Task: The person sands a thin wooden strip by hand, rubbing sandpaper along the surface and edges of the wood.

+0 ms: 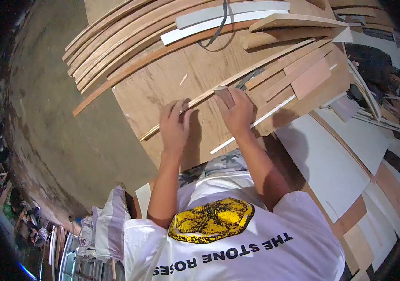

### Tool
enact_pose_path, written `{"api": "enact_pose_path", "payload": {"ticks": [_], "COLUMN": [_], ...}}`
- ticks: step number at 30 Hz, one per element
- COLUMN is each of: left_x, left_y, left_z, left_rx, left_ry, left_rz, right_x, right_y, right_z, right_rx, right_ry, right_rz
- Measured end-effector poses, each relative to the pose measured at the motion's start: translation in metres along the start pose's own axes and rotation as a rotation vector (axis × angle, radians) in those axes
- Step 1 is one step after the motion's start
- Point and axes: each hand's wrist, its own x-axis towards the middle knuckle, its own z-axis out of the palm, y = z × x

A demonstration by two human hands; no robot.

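Note:
A long, thin wooden strip lies diagonally across a plywood board. My left hand is closed over the strip near its lower left end, with the fingers on its far side. In my right hand is a small grey-brown block, pinched between thumb and fingers beside the strip. Whether the block touches the strip I cannot tell. Just past my right hand lies a dark tool, partly hidden. A white strip runs behind my right wrist.
Several long wooden strips lie at the far side, with a black strap over white pieces. Short wooden boards are at the right. White panels lie lower right, sacks lower left. Bare concrete floor is on the left.

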Motion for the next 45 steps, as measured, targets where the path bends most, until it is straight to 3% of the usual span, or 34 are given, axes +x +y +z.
{"api": "enact_pose_path", "payload": {"ticks": [3,13,16,22,28,30,32,33,35,37,40,43,45], "left_x": [-0.013,-0.017,-0.015,-0.014,-0.017,-0.016,-0.017,-0.016,-0.017,-0.017,-0.014,-0.013,-0.015], "left_y": [-0.017,-0.040,-0.042,-0.049,-0.052,-0.054,-0.055,-0.055,-0.053,-0.055,-0.052,-0.052,-0.056], "left_z": [-0.033,-0.054,-0.055,-0.053,-0.050,-0.050,-0.051,-0.053,-0.051,-0.050,-0.055,-0.054,-0.051], "left_rx": [0.197,0.126,0.101,0.048,0.058,0.043,0.045,0.050,0.052,0.061,0.032,0.030,0.006], "left_ry": [0.018,-0.041,-0.035,-0.025,-0.027,-0.030,-0.033,-0.037,-0.043,-0.034,-0.071,-0.053,-0.038], "left_rz": [0.035,0.097,0.129,0.168,0.154,0.157,0.157,0.157,0.163,0.174,0.147,0.163,0.166], "right_x": [0.004,-0.011,-0.028,-0.017,-0.039,-0.045,-0.047,-0.043,-0.035,-0.037,-0.044,-0.034,-0.025], "right_y": [-0.004,-0.046,-0.064,-0.037,-0.068,0.002,0.030,0.028,-0.002,-0.061,-0.080,-0.059,-0.051], "right_z": [0.002,0.016,0.018,0.020,0.021,0.067,0.077,0.067,0.043,0.024,0.029,0.036,0.041], "right_rx": [0.017,-0.034,-0.055,-0.158,-0.147,0.782,1.214,1.178,0.666,-0.273,-0.184,-0.006,0.107], "right_ry": [-0.045,-0.009,-0.154,-0.016,-0.140,0.155,0.217,0.128,-0.008,-0.109,-0.187,-0.050,0.097], "right_rz": [-0.008,-0.016,-0.165,-0.077,-0.050,0.241,0.432,0.476,0.310,-0.115,-0.010,0.164,0.099]}}
